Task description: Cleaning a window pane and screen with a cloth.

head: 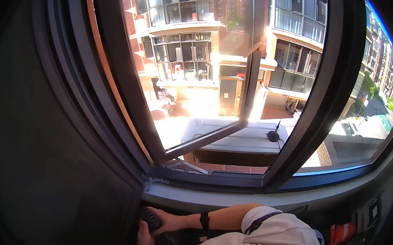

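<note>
Low in the view, both my hands hold a dark object (151,219) with fine pale ridges, its kind unclear in the shade. My right hand (167,221), with a black band on the wrist, wraps its right side from above. Against its lower side rests the thumb of my left hand (145,238), whose forearm runs out of the picture. The object's left end is lost beside a dark panel (60,167). Above my hands is a pale window sill (218,197).
A dark-framed casement sash (209,137) is swung outward, with a handle (254,48) and a metal stay (193,166). A black antenna (273,135) shows before a white vehicle roof (233,135) outside. A red packet (341,235) lies at right.
</note>
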Motion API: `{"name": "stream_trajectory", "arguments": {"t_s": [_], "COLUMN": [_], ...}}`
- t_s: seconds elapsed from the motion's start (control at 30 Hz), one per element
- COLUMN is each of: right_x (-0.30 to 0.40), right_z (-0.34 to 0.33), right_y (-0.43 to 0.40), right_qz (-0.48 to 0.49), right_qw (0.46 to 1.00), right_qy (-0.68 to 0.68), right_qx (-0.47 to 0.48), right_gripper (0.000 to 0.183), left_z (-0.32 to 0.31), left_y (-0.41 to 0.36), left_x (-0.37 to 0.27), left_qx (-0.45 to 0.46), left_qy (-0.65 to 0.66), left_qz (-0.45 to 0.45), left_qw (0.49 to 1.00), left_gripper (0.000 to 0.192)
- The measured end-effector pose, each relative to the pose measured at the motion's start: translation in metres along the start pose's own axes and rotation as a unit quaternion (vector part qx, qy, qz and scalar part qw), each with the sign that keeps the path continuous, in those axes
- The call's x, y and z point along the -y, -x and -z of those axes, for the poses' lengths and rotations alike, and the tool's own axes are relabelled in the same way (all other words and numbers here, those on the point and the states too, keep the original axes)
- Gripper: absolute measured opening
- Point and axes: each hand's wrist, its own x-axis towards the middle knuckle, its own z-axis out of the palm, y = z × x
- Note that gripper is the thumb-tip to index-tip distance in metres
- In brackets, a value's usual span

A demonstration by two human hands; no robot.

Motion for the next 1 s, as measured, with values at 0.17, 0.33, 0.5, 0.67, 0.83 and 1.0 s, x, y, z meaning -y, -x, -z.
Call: {"name": "stream_trajectory", "arguments": {"t_s": [0.17,0.33,0.5,0.67,0.83,1.0], "right_x": [-0.001,0.018,0.046,0.111,0.05,-0.075], "right_z": [0.052,0.222,0.443,0.569,0.599,0.536], "right_y": [0.029,0.045,0.058,0.066,0.061,0.048], "right_qz": [-0.12,0.021,0.117,0.04,0.175,0.002], "right_qw": [0.947,0.808,0.565,0.517,0.496,0.483], "right_qy": [-0.258,-0.155,-0.003,0.213,0.233,0.159], "right_qx": [-0.148,-0.568,-0.817,-0.828,-0.818,-0.861], "right_gripper": [0.066,0.069,0.087,0.104,0.086,0.08], "left_z": [-0.013,0.021,0.05,0.059,0.042,0.025], "left_y": [0.008,0.019,0.049,0.049,0.031,-0.003], "left_x": [-0.024,-0.014,0.011,0.046,0.064,0.055], "left_qx": [0.159,0.073,-0.075,-0.163,-0.192,-0.111], "left_qy": [-0.105,-0.234,-0.212,-0.184,-0.152,-0.237], "left_qz": [0.046,0.011,0.091,0.137,0.204,0.173], "left_qw": [0.981,0.969,0.97,0.959,0.948,0.95], "left_gripper": [0.053,0.036,0.032,0.035,0.034,0.034]}}
